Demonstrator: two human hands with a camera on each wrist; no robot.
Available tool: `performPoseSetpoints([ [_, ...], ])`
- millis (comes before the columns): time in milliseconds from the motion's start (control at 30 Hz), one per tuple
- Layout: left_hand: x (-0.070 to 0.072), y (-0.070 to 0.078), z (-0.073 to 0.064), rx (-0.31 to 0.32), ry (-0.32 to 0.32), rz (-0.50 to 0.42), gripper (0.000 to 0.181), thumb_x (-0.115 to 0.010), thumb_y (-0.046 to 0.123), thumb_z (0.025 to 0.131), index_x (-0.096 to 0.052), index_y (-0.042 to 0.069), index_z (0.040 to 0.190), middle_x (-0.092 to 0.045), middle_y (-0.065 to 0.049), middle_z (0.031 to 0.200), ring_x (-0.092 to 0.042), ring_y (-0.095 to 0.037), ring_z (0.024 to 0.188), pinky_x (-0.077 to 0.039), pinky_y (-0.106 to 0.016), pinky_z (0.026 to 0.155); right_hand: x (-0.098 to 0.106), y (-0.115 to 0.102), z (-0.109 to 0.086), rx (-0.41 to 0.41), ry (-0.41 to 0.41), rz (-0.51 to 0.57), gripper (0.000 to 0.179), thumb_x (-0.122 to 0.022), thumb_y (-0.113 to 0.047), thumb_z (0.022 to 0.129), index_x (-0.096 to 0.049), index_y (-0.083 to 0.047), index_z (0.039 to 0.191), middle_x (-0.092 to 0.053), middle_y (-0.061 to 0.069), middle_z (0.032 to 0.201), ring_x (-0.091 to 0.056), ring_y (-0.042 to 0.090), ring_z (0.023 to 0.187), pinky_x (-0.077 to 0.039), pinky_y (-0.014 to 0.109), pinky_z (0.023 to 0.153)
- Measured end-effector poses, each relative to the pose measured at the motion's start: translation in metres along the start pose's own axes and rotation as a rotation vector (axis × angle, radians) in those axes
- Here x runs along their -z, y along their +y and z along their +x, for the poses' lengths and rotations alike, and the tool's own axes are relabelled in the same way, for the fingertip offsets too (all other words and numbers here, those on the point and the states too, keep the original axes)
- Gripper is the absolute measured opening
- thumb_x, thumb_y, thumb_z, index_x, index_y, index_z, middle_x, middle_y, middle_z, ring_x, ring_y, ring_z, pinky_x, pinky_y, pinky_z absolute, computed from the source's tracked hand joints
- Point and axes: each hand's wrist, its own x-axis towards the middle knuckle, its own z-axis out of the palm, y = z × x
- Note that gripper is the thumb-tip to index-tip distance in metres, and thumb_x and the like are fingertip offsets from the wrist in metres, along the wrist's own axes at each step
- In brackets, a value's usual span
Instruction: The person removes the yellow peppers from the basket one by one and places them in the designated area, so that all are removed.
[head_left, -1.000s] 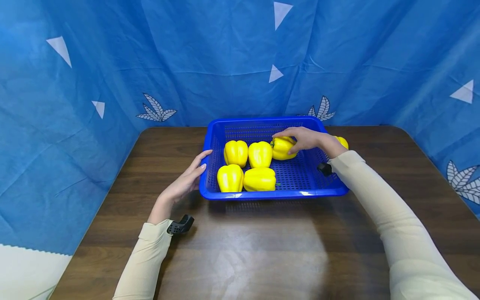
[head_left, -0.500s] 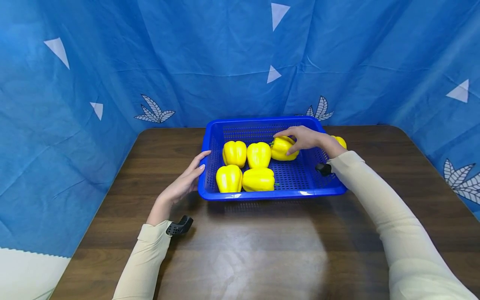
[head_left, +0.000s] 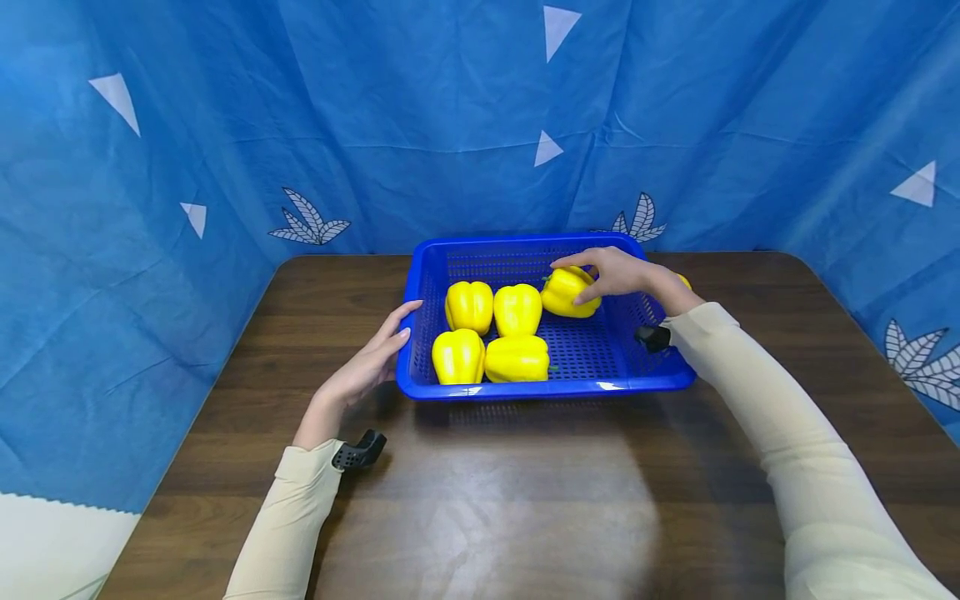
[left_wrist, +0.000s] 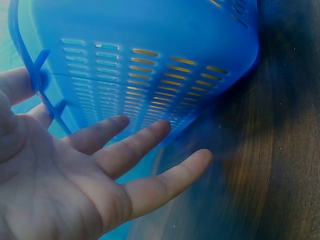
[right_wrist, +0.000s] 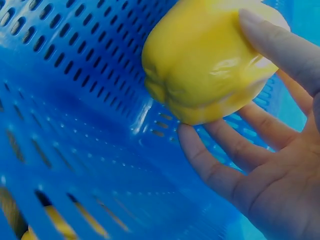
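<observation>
My right hand (head_left: 617, 272) holds a yellow bell pepper (head_left: 564, 296) at the back right inside a blue plastic basket (head_left: 547, 388). In the right wrist view the thumb lies on one side of this bell pepper (right_wrist: 210, 65) and the fingers on the other; its base faces the camera. My left hand (head_left: 367, 367) holds the basket's left rim with thumb and index finger over it. The other fingers of the left hand (left_wrist: 65, 175) stretch along the basket's outer wall (left_wrist: 125, 75). Several more yellow bell peppers (head_left: 517, 358) lie in the basket's left half.
Another yellow bell pepper (head_left: 684, 282) shows partly beyond the basket's right side, mostly hidden by the right wrist. The basket stands on a dark wooden table (head_left: 510, 500) close to a blue curtain (head_left: 465, 125). Black wrist cameras (head_left: 360, 451) sit on both sleeves.
My right hand and its bell pepper have risen slightly and shifted a little to the right. The left hand and the basket stay in place.
</observation>
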Motion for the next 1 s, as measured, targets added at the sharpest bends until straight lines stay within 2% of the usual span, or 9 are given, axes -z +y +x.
performPoseSetpoints([
  [200, 0.000, -0.001, -0.001, -0.002, -0.003, -0.001, 0.052, -0.029, 0.043, 0.100, -0.009, 0.040, 0.147, -0.004, -0.007, 0.158, -0.036, -0.048, 0.132, -0.044, -0.061, 0.096, 0.004, 0.000, -0.003, -0.025, 0.036, 0.019, 0.060, -0.069, -0.021, 0.085, -0.045, -0.017, 0.140, -0.042, 0.014, 0.146, -0.043, 0.034, 0.127, -0.045, 0.053, 0.101],
  [433, 0.000, -0.002, -0.001, -0.006, -0.008, -0.005, 0.051, -0.028, 0.043, 0.100, -0.008, 0.040, 0.147, -0.005, -0.008, 0.158, -0.039, -0.048, 0.130, -0.047, -0.059, 0.094, 0.011, -0.006, -0.010, -0.040, 0.051, 0.100, 0.061, -0.067, -0.022, 0.086, -0.041, -0.014, 0.141, -0.039, 0.014, 0.148, -0.044, 0.035, 0.126, -0.045, 0.052, 0.101],
  [700, 0.001, -0.002, 0.001, -0.012, -0.008, 0.002, 0.052, -0.028, 0.043, 0.100, -0.008, 0.040, 0.147, -0.005, -0.008, 0.158, -0.039, -0.048, 0.130, -0.048, -0.058, 0.093, 0.021, -0.008, -0.018, -0.035, 0.064, 0.162, 0.062, -0.064, -0.022, 0.088, -0.038, -0.013, 0.143, -0.044, 0.016, 0.142, -0.050, 0.037, 0.118, -0.051, 0.049, 0.094],
  [1000, 0.001, -0.001, 0.001, -0.013, -0.006, 0.005, 0.052, -0.028, 0.042, 0.100, -0.007, 0.040, 0.147, -0.003, -0.008, 0.158, -0.037, -0.049, 0.131, -0.047, -0.059, 0.093, 0.029, -0.009, -0.025, -0.095, 0.086, 0.178, 0.064, -0.064, -0.032, 0.088, -0.035, -0.020, 0.145, -0.045, 0.017, 0.138, -0.055, 0.040, 0.114, -0.052, 0.048, 0.091],
])
